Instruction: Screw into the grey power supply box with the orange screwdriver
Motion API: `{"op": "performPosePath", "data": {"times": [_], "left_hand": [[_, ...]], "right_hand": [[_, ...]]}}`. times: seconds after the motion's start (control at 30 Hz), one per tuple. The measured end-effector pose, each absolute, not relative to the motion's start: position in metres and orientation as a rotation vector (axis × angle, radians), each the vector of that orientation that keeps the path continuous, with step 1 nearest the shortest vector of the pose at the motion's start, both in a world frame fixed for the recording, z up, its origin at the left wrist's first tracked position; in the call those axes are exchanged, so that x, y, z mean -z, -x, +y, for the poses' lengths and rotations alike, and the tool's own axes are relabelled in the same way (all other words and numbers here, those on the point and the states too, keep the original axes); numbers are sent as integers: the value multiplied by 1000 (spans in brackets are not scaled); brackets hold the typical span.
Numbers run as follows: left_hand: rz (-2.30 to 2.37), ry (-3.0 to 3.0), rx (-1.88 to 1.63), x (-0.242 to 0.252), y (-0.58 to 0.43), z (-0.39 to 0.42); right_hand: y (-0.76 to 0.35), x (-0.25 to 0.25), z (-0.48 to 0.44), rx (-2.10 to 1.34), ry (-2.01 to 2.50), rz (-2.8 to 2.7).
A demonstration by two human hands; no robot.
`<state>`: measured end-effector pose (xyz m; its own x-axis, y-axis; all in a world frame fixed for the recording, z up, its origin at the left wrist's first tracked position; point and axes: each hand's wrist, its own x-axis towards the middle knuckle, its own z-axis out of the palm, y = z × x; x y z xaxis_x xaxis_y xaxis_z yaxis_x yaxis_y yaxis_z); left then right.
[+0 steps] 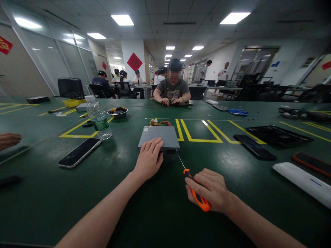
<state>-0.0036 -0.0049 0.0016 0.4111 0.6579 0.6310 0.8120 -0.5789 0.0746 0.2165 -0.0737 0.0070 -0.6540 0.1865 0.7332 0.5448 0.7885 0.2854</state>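
Observation:
A grey metal computer power supply unit (pixel 165 134) lies on the green table in front of me, with a bundle of coloured wires (pixel 162 123) at its far side. My left hand (pixel 150 158) grips its near left part, fingers over the top and thumb down at the near face. In my right hand (pixel 210 189) is a screwdriver (pixel 198 198) with an orange and black handle, the fingers wrapped round it. Its thin shaft slants up and left, the tip by the unit's near right corner. Whether the tip touches the unit, I cannot tell.
Left stand a water bottle (pixel 99 120), a phone (pixel 79 152) and a metal bowl (pixel 117 113). Another person's hand (pixel 9 141) shows at the left edge. Right lie phones (pixel 254 147), a black tray-like panel (pixel 279 134) and a white casing (pixel 302 182). A person (pixel 173 88) sits opposite.

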Motion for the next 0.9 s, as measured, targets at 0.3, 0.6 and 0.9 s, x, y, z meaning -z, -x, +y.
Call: {"op": "performPosePath", "data": {"times": [0.3,0.6,0.9], "left_hand": [[-1301,2434,918,-1,4,-4],[-1310,2432,896,-1,4,-5],[-1301,2432,918,0,4,-5]], "right_hand": [[-217,-6,-76,634,589,-2295],[-216,-11,-75,485,617,-2195],[-217,-14,-75,373,646,-2106]]}}
